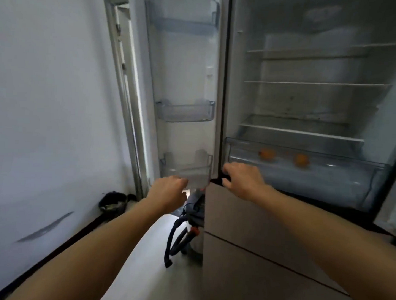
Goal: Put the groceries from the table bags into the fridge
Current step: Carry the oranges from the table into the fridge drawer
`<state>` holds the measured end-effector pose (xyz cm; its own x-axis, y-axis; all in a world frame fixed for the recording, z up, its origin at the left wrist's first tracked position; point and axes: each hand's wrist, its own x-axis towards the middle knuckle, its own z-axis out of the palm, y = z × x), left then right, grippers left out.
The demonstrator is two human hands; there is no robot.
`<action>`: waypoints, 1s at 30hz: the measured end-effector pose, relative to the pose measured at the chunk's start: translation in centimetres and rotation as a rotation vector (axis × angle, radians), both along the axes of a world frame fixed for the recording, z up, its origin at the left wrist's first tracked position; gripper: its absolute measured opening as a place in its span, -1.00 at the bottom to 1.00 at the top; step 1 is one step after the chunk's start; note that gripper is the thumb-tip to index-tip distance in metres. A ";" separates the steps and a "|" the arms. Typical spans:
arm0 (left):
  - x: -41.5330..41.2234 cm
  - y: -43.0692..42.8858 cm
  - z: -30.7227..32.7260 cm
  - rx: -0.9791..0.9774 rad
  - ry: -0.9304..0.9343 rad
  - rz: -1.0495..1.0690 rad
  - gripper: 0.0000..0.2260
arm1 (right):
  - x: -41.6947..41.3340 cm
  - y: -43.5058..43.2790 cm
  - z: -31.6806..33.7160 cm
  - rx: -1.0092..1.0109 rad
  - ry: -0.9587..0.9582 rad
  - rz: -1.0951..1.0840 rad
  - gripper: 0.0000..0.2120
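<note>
The fridge (306,104) stands open with bare glass shelves. Its clear crisper drawer (326,183) is pulled out and holds two oranges (267,154), the second orange (301,160) to the right. The left fridge door (186,82) is swung wide, and its clear door bins are empty. My left hand (168,191) is at the lower front edge of the bottom door bin (187,172), fingers curled away from the camera, their grip hidden. My right hand (243,178) hovers at the drawer's left front corner, fingers and thumb apart with nothing between them. No bags or table are in view.
Closed beige lower drawers (256,241) sit under the open compartment. A vacuum with a dark hose (180,236) stands on the floor beside the fridge, below the open door. A black bin (113,203) sits in the corner by the white wall and a door frame (123,80).
</note>
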<state>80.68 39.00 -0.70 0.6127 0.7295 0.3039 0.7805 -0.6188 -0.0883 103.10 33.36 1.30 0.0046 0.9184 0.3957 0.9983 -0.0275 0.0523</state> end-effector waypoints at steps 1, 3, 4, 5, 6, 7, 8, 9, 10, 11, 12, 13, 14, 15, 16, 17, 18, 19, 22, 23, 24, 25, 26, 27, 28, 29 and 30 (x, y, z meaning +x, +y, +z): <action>-2.8 -0.8 -0.7 -0.014 0.003 0.027 -0.80 | -2.5 0.1 -0.6 -0.007 -0.001 0.039 -0.72; -8.7 -2.3 -1.9 -0.047 -0.003 0.078 -0.79 | -7.9 0.3 -1.7 -0.019 0.005 0.103 -0.71; -11.8 -3.1 -2.4 -0.064 -0.005 0.113 -0.78 | -10.7 0.5 -2.2 -0.030 0.009 0.140 -0.70; -15.0 -3.9 -2.9 -0.075 0.006 0.160 -0.78 | -13.7 0.6 -2.8 -0.041 0.013 0.185 -0.70; -18.2 -4.7 -3.4 -0.081 0.018 0.209 -0.80 | -16.8 0.8 -3.4 -0.053 0.011 0.232 -0.71; -21.5 -5.5 -3.8 -0.095 0.022 0.258 -0.81 | -20.0 0.8 -3.9 -0.060 0.006 0.277 -0.72; -24.9 -6.5 -4.3 -0.109 0.014 0.303 -0.82 | -23.3 0.7 -4.5 -0.068 -0.001 0.315 -0.73; -28.3 -7.5 -4.7 -0.122 0.006 0.349 -0.82 | -26.7 0.6 -5.0 -0.071 -0.004 0.354 -0.72; -31.9 -8.6 -5.0 -0.135 0.002 0.397 -0.83 | -30.3 0.3 -5.4 -0.079 0.001 0.396 -0.72; -35.3 -9.8 -5.4 -0.151 0.002 0.445 -0.83 | -33.7 -0.1 -5.8 -0.096 0.009 0.438 -0.71; -38.7 -11.0 -5.6 -0.159 0.005 0.492 -0.82 | -37.2 -0.5 -6.1 -0.109 0.018 0.485 -0.70; -42.2 -12.3 -5.9 -0.168 0.014 0.537 -0.82 | -40.9 -0.8 -6.5 -0.120 0.017 0.532 -0.70; -45.6 -13.6 -6.1 -0.174 0.024 0.573 -0.82 | -44.5 -1.1 -6.9 -0.130 0.011 0.571 -0.70; -48.8 -14.9 -6.3 -0.178 0.038 0.612 -0.83 | -48.0 -1.5 -7.1 -0.134 0.014 0.606 -0.68; -51.9 -16.2 -6.4 -0.179 0.044 0.655 -0.85 | -51.5 -1.9 -7.4 -0.136 0.021 0.644 -0.67; -54.9 -17.5 -6.4 -0.187 0.046 0.699 -0.87 | -54.8 -2.4 -7.7 -0.143 0.023 0.684 -0.66; -57.5 -18.8 -6.6 -0.199 0.045 0.738 -0.89 | -57.9 -3.1 -7.9 -0.153 0.021 0.725 -0.65; -60.1 -20.1 -6.8 -0.215 0.040 0.780 -0.89 | -60.9 -3.6 -8.2 -0.159 0.012 0.767 -0.65; -66.6 -23.4 -7.5 -0.234 0.006 0.871 -0.90 | -68.7 -4.6 -8.9 -0.173 -0.004 0.868 -0.65; -68.9 -24.4 -7.8 -0.239 -0.008 0.903 -0.89 | -71.4 -4.7 -9.1 -0.182 -0.011 0.902 -0.65; -70.7 -25.2 -8.1 -0.242 -0.016 0.933 -0.89 | -73.5 -4.9 -9.2 -0.195 -0.019 0.931 -0.66; -73.1 -26.2 -8.6 -0.245 -0.021 0.978 -0.89 | -76.5 -5.0 -9.4 -0.209 -0.031 0.971 -0.66; -75.3 -27.2 -8.9 -0.247 -0.025 1.022 -0.88 | -79.3 -5.2 -9.7 -0.221 -0.040 1.008 -0.66; -77.4 -27.9 -9.3 -0.245 -0.027 1.060 -0.87 | -82.0 -5.3 -9.8 -0.236 -0.051 1.041 -0.65; -79.5 -28.4 -9.5 -0.246 -0.024 1.096 -0.86 | -84.7 -5.3 -10.0 -0.250 -0.057 1.073 -0.64; -81.5 -28.8 -9.7 -0.245 -0.023 1.127 -0.86 | -87.3 -5.2 -10.3 -0.258 -0.063 1.102 -0.63; -83.4 -29.1 -9.8 -0.243 -0.021 1.157 -0.85 | -89.9 -5.0 -10.5 -0.257 -0.066 1.128 -0.62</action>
<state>-2.70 9.92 -10.54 -0.4540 0.8871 0.0833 0.8875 0.4585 -0.0459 13.23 28.31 -9.21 -0.8822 0.4407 0.1660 0.4439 0.8959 -0.0198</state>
